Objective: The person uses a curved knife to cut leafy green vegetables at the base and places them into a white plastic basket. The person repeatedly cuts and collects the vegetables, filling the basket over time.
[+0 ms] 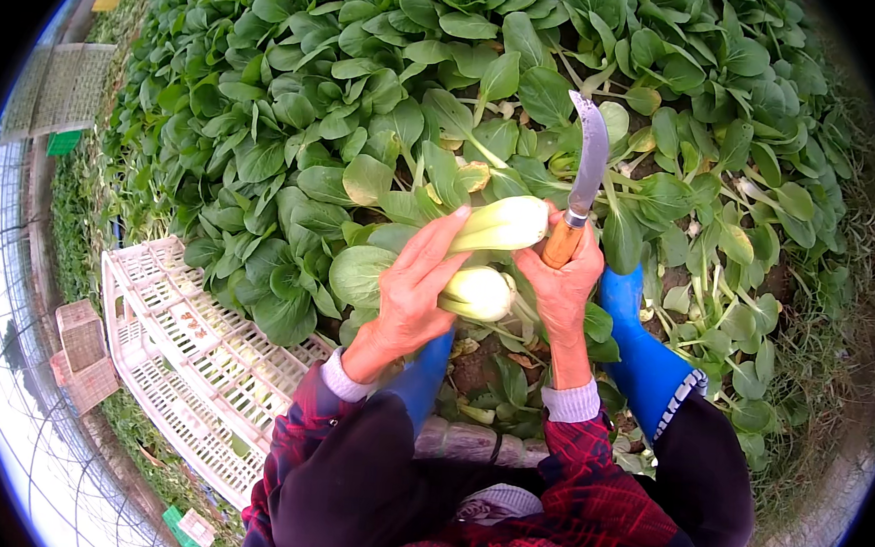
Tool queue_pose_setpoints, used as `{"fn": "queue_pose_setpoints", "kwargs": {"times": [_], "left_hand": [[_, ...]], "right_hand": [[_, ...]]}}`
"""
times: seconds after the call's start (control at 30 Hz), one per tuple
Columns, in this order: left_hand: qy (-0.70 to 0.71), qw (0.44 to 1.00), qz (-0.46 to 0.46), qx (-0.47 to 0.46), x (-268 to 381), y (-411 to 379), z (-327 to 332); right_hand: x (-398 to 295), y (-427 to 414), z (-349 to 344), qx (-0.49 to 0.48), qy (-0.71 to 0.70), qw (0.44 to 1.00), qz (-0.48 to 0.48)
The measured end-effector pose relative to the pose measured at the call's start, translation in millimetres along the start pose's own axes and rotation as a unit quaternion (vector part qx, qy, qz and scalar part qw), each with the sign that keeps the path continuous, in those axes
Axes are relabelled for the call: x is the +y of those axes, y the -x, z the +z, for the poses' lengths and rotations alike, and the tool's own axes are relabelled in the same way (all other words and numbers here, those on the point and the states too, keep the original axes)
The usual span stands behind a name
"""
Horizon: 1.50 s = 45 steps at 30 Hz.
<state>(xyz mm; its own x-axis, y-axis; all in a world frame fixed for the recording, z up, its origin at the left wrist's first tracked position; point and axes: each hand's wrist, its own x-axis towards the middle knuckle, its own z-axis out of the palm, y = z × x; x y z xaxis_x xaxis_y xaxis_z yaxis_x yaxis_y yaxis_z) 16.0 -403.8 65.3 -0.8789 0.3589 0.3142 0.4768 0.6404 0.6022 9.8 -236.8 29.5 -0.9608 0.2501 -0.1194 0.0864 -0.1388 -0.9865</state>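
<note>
My left hand [420, 287] is closed around two heads of bok choy, their pale bases pointing right. The upper bok choy [504, 225] lies across my fingertips, and the lower bok choy [477, 293] sits under my fingers. In my right hand [566, 281] is a curved harvesting knife [592, 151] with a wooden handle, its blade angled up and away from me. The fingers of that hand are close to the upper bok choy's base; whether they touch it I cannot tell. Leaves of the held heads are partly covered by my left hand.
Dense bok choy plants [283, 98] grow ahead and to the left. Loose cut leaves [735, 322] litter the soil at right. A white plastic crate [199, 364] stands at my left. My blue boots [640, 346] flank the work spot. Farther left are more crates [87, 357].
</note>
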Motion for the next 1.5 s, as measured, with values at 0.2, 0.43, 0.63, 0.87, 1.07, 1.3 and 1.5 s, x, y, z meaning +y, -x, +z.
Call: {"fn": "queue_pose_setpoints", "kwargs": {"times": [0.2, 0.43, 0.63, 0.87, 1.07, 1.3, 1.5], "left_hand": [[0.025, 0.999, -0.046, 0.001, -4.2, 2.6, 0.1], [0.11, 0.983, -0.14, -0.037, -1.2, 0.8, -6.7], [0.213, 0.946, -0.233, -0.077, -9.2, 0.6, -6.8], [0.188, 0.946, -0.231, -0.125, -9.3, -4.7, -9.6], [0.127, 0.96, -0.204, -0.142, -11.3, -12.5, -22.2], [0.274, 0.88, -0.373, -0.109, -33.7, -12.0, -58.8], [0.436, 0.806, -0.397, -0.052, -34.7, -11.6, -49.5]], "right_hand": [[-13.6, -9.8, -2.0, -0.035, 0.025, 0.999, 0.032], [-9.8, -14.1, 0.6, -0.091, 0.021, 0.995, 0.035], [7.6, -34.4, 1.4, -0.051, 0.19, 0.973, -0.124], [6.6, -44.9, -10.0, -0.118, 0.16, 0.97, -0.136], [11.6, -53.0, -9.4, -0.2, 0.131, 0.971, -0.031], [5.8, -65.3, -46.4, -0.132, 0.32, 0.937, -0.053], [-15.0, -62.3, -44.4, -0.046, 0.325, 0.924, -0.197]]}}
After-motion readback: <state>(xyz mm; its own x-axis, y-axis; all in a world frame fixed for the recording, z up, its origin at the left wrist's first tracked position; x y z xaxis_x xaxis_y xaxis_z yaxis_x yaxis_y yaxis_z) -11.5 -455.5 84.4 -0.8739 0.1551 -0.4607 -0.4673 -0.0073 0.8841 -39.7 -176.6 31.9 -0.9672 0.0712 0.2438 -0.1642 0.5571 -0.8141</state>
